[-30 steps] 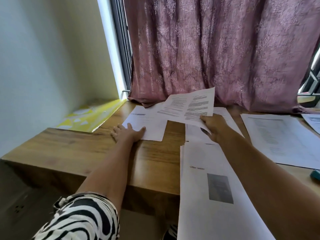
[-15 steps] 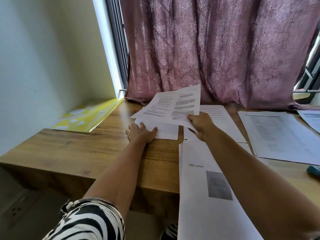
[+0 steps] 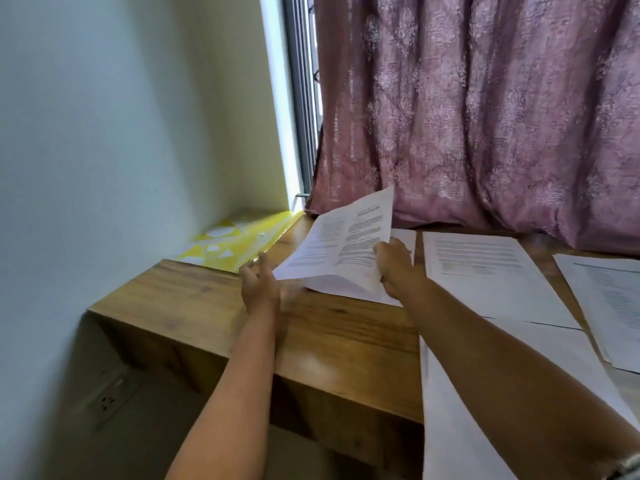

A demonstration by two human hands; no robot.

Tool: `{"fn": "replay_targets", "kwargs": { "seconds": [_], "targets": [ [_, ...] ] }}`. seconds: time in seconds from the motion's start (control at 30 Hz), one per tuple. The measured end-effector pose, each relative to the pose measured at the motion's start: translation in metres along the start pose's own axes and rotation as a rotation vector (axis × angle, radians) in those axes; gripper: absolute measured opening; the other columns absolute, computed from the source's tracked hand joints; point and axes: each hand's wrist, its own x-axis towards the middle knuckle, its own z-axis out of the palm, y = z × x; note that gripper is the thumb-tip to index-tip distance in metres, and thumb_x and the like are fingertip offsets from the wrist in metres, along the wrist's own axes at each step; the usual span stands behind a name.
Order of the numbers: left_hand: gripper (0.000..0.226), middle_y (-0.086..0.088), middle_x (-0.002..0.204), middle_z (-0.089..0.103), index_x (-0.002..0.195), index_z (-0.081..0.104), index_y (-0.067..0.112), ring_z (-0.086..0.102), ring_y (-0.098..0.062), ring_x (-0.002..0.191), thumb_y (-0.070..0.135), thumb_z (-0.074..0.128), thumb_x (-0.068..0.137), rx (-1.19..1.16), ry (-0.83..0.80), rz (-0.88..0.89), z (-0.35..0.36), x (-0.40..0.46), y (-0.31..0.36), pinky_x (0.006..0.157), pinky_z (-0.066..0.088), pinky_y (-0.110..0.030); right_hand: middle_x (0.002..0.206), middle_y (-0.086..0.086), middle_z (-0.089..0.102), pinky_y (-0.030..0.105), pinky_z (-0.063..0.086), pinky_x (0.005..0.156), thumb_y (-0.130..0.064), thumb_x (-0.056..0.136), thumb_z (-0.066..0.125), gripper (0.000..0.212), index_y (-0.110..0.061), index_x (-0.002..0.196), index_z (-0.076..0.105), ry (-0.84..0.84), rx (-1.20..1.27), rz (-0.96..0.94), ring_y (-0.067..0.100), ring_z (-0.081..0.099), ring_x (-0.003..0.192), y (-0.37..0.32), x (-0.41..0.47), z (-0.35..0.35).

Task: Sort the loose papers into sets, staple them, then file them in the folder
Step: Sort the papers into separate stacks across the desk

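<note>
My right hand [image 3: 394, 268] grips a printed sheet [image 3: 346, 247] by its near right corner and holds it tilted above a white sheet [image 3: 346, 289] lying on the wooden table [image 3: 214, 299]. My left hand [image 3: 259, 285] hovers just left of the held sheet's lower edge, fingers loosely spread; whether it touches the paper is unclear. A yellow folder [image 3: 239, 240] lies in the far left corner by the wall. More printed papers [image 3: 485, 268] lie to the right, and a long sheet [image 3: 460, 427] hangs over the table's near edge under my right forearm.
A mauve patterned curtain [image 3: 485, 116] hangs behind the table. A white wall [image 3: 104, 168] closes off the left side, with a socket [image 3: 107, 403] low down. Another pile of papers [image 3: 609, 306] sits at the far right.
My right hand has carried the printed sheet leftward over the white sheet. My left hand has lifted off that white sheet and now hovers beside the held page. The view has swung left.
</note>
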Motion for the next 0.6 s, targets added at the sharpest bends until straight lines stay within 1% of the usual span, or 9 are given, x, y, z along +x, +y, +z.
{"fn": "replay_targets", "kwargs": {
  "seconds": [0.07, 0.17, 0.23, 0.27, 0.33, 0.4, 0.43, 0.53, 0.6],
  "targets": [
    [0.048, -0.016, 0.132, 0.057, 0.134, 0.045, 0.007, 0.052, -0.033, 0.12, 0.043, 0.038, 0.102, 0.221, 0.041, 0.083, -0.015, 0.012, -0.01, 0.086, 0.035, -0.032, 0.115, 0.008, 0.061, 0.033, 0.056, 0.065, -0.005, 0.096, 0.033, 0.037, -0.014, 0.126, 0.051, -0.07, 0.077, 0.071, 0.028, 0.064, 0.095, 0.005, -0.001, 0.027],
    [0.06, -0.016, 0.133, 0.055, 0.142, 0.037, 0.009, 0.051, -0.032, 0.123, 0.052, 0.037, 0.1, 0.16, 0.082, 0.076, -0.034, 0.027, -0.012, 0.092, 0.036, -0.033, 0.125, 0.01, 0.058, 0.04, 0.056, 0.082, -0.006, 0.097, 0.036, 0.036, -0.014, 0.13, 0.048, -0.133, -0.006, 0.059, 0.027, 0.06, 0.104, 0.014, 0.004, 0.059],
    [0.072, -0.017, 0.138, 0.046, 0.147, 0.029, 0.012, 0.049, -0.031, 0.125, 0.059, 0.044, 0.095, 0.072, 0.102, 0.114, -0.04, 0.031, -0.016, 0.094, 0.035, -0.029, 0.13, 0.009, 0.055, 0.037, 0.049, 0.093, -0.013, 0.099, 0.042, 0.034, -0.011, 0.133, 0.043, -0.106, -0.136, 0.015, 0.028, 0.055, 0.112, 0.017, 0.006, 0.075],
    [0.08, -0.019, 0.142, 0.038, 0.148, 0.028, 0.013, 0.047, -0.032, 0.127, 0.063, 0.05, 0.089, 0.089, 0.11, 0.177, -0.041, 0.031, -0.02, 0.1, 0.035, -0.028, 0.131, 0.01, 0.054, 0.034, 0.046, 0.092, -0.015, 0.1, 0.043, 0.035, -0.009, 0.134, 0.041, -0.091, -0.186, -0.003, 0.028, 0.054, 0.114, 0.017, 0.008, 0.083],
    [0.086, -0.019, 0.143, 0.032, 0.145, 0.034, 0.013, 0.037, -0.033, 0.132, 0.065, 0.052, 0.078, 0.294, 0.083, 0.375, -0.036, 0.035, -0.029, 0.111, 0.031, -0.038, 0.134, 0.012, 0.053, 0.033, 0.043, 0.091, -0.017, 0.1, 0.043, 0.038, -0.008, 0.136, 0.037, -0.066, -0.264, -0.034, 0.03, 0.053, 0.118, 0.017, 0.017, 0.098],
    [0.074, -0.014, 0.137, 0.041, 0.136, 0.045, 0.01, 0.036, -0.031, 0.129, 0.058, 0.051, 0.08, 0.512, 0.065, 0.593, -0.025, 0.036, -0.035, 0.111, 0.029, -0.042, 0.136, 0.015, 0.05, 0.035, 0.043, 0.094, -0.013, 0.098, 0.043, 0.046, -0.007, 0.142, 0.03, -0.057, -0.348, -0.048, 0.032, 0.051, 0.121, 0.015, 0.028, 0.115],
    [0.064, -0.011, 0.132, 0.047, 0.13, 0.05, 0.01, 0.039, -0.03, 0.123, 0.054, 0.051, 0.083, 0.566, 0.073, 0.641, -0.02, 0.039, -0.034, 0.107, 0.03, -0.042, 0.137, 0.016, 0.05, 0.035, 0.043, 0.094, -0.01, 0.097, 0.042, 0.05, -0.008, 0.144, 0.027, -0.052, -0.371, -0.056, 0.033, 0.05, 0.122, 0.013, 0.034, 0.123],
    [0.04, -0.004, 0.115, 0.059, 0.113, 0.06, 0.014, 0.047, -0.029, 0.11, 0.045, 0.047, 0.09, 0.617, 0.164, 0.59, -0.017, 0.048, -0.029, 0.1, 0.037, -0.044, 0.131, 0.016, 0.053, 0.034, 0.044, 0.086, -0.008, 0.095, 0.046, 0.05, -0.009, 0.141, 0.027, -0.005, -0.369, -0.043, 0.032, 0.054, 0.117, 0.013, 0.046, 0.139],
    [0.035, -0.002, 0.114, 0.064, 0.11, 0.064, 0.016, 0.049, -0.028, 0.111, 0.041, 0.045, 0.096, 0.663, 0.148, 0.531, -0.019, 0.055, -0.031, 0.098, 0.038, -0.042, 0.129, 0.016, 0.054, 0.034, 0.044, 0.084, -0.012, 0.096, 0.051, 0.048, -0.007, 0.137, 0.027, -0.023, -0.409, -0.072, 0.03, 0.055, 0.114, 0.018, 0.051, 0.147]
  ]
}}
